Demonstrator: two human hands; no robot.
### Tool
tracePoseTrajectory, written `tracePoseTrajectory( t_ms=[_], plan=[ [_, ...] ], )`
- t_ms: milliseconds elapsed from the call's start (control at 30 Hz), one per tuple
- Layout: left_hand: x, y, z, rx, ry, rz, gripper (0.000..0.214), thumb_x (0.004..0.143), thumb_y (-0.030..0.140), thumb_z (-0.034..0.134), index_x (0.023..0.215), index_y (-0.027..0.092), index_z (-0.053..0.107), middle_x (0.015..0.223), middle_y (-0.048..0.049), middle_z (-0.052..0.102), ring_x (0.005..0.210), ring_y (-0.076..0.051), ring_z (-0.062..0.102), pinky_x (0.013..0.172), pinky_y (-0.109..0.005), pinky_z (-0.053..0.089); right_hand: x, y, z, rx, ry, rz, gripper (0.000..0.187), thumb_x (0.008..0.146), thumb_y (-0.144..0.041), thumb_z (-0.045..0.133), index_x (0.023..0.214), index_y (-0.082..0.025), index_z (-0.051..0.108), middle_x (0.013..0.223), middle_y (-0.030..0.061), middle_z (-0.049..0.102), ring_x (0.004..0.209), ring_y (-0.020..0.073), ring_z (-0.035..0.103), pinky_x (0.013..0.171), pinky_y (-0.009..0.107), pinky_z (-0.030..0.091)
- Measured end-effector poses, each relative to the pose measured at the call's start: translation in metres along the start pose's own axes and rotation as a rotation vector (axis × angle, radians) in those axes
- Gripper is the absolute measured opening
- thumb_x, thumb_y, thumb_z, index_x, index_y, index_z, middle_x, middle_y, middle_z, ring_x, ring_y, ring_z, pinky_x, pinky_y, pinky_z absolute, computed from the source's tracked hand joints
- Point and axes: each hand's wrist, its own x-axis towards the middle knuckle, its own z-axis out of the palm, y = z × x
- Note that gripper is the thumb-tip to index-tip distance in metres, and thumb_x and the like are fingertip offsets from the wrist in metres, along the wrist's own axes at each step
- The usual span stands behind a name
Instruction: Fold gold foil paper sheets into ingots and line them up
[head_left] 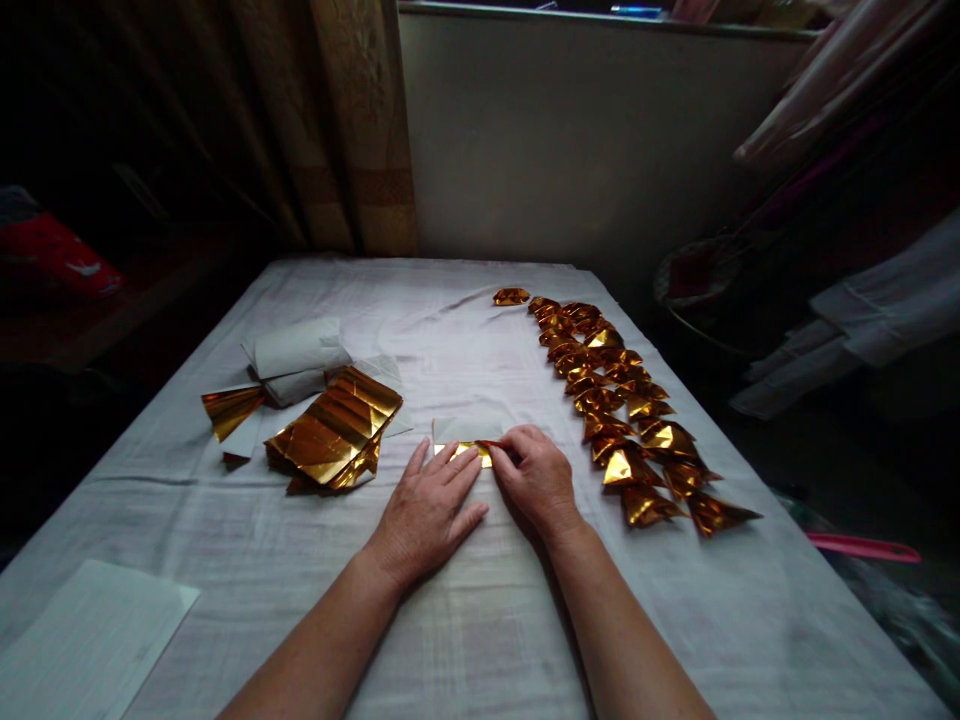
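The left hand lies, fingers spread, on gold paper; the right hand has fingers pinching its edge.

A single head-worn camera looks forward and down from the near side of the table, from above its top. The left hand and right hand show from behind, at the foil sheet on the table's middle, fairly near the lens. The wide view runs past the table's far edge to the wall, with the curtain beyond its far left part. Right of the table the view darkens and smears, so the pale shape there is probably hanging cloth.
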Motion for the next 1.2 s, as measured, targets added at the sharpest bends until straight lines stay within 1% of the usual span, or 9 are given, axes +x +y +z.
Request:
tracePoseTrajectory(
  t_ms=[100,167,267,467,667,800,967,1067,1200],
  plan=[
    [0.0,0.0,0.0,0.005,-0.017,-0.011,0.051,0.098,0.047,0.048,0.142,0.023,0.049,0.147,-0.0067,0.054,0.141,-0.025,0.041,0.123,-0.052,0.017,0.0,0.0,0.001,0.014,0.0,0.007,0.011,0.087,-0.027,0.059,0.078,-0.023,0.065,0.082,0.0019,0.065,0.078,0.0178,0.06,0.072,0.028,0.044],
    [0.0,0.0,0.0,0.006,-0.021,-0.013,0.05,0.098,0.047,0.048,0.142,0.024,0.05,0.147,-0.006,0.053,0.141,-0.025,0.041,0.123,-0.052,0.017,-0.001,0.0,0.002,0.024,0.014,0.017,0.008,0.086,-0.026,0.058,0.084,-0.022,0.066,0.086,0.0025,0.066,0.08,0.0183,0.061,0.074,0.029,0.045],
    [0.0,0.0,0.0,0.008,-0.025,-0.015,0.05,0.097,0.048,0.048,0.142,0.025,0.05,0.147,-0.0053,0.053,0.141,-0.025,0.041,0.122,-0.053,0.017,-0.001,0.001,0.003,0.044,0.049,0.03,0.013,0.085,-0.025,0.057,0.095,-0.022,0.065,0.091,0.004,0.067,0.082,0.019,0.062,0.076,0.03,0.047],
    [0.0,0.0,0.001,0.0,-0.027,-0.025,0.051,0.097,0.047,0.049,0.142,0.025,0.049,0.148,-0.0049,0.052,0.141,-0.025,0.042,0.122,-0.053,0.017,-0.002,0.001,0.001,0.022,-0.016,-0.022,0.01,0.087,-0.028,0.06,0.082,-0.023,0.067,0.099,0.0052,0.068,0.087,0.0196,0.063,0.079,0.031,0.048],
    [0.0,0.0,0.002,0.031,0.006,-0.013,0.049,0.097,0.046,0.049,0.142,0.025,0.049,0.145,-0.0063,0.055,0.14,-0.024,0.043,0.122,-0.052,0.018,-0.003,-0.002,-0.003,-0.022,-0.055,-0.072,0.005,0.083,-0.025,0.065,0.086,-0.022,0.069,0.108,0.0072,0.067,0.099,0.0234,0.061,0.088,0.036,0.047],
    [-0.001,-0.001,0.002,0.036,-0.002,-0.016,0.049,0.098,0.046,0.048,0.142,0.025,0.049,0.146,-0.006,0.055,0.14,-0.024,0.043,0.122,-0.052,0.018,-0.002,0.003,-0.005,-0.025,-0.063,-0.084,0.006,0.085,-0.025,0.065,0.088,-0.024,0.069,0.113,0.007,0.067,0.106,0.025,0.059,0.093,0.04,0.045],
    [-0.001,-0.001,-0.001,0.021,-0.036,-0.021,0.047,0.098,0.047,0.048,0.14,0.028,0.051,0.147,-0.0037,0.054,0.14,-0.024,0.042,0.121,-0.054,0.017,-0.002,0.013,-0.01,-0.015,-0.086,-0.071,0.008,0.087,-0.025,0.064,0.091,-0.026,0.07,0.118,0.0055,0.066,0.112,0.0257,0.058,0.093,0.043,0.043],
    [0.0,0.0,-0.002,0.032,-0.043,-0.011,0.044,0.097,0.049,0.048,0.138,0.033,0.052,0.147,-0.0019,0.054,0.14,-0.025,0.042,0.121,-0.057,0.016,-0.002,0.013,-0.011,-0.029,-0.085,-0.07,0.009,0.087,-0.024,0.064,0.092,-0.027,0.07,0.12,0.0054,0.066,0.113,0.0261,0.057,0.092,0.043,0.043],
    [0.001,0.002,-0.002,0.032,-0.033,-0.022,0.044,0.096,0.05,0.05,0.137,0.035,0.053,0.147,-0.0011,0.053,0.14,-0.026,0.042,0.121,-0.058,0.013,-0.003,0.012,-0.01,-0.035,-0.086,-0.068,0.008,0.087,-0.024,0.064,0.091,-0.027,0.07,0.12,0.0053,0.066,0.114,0.026,0.057,0.092,0.042,0.042]
  ],
)
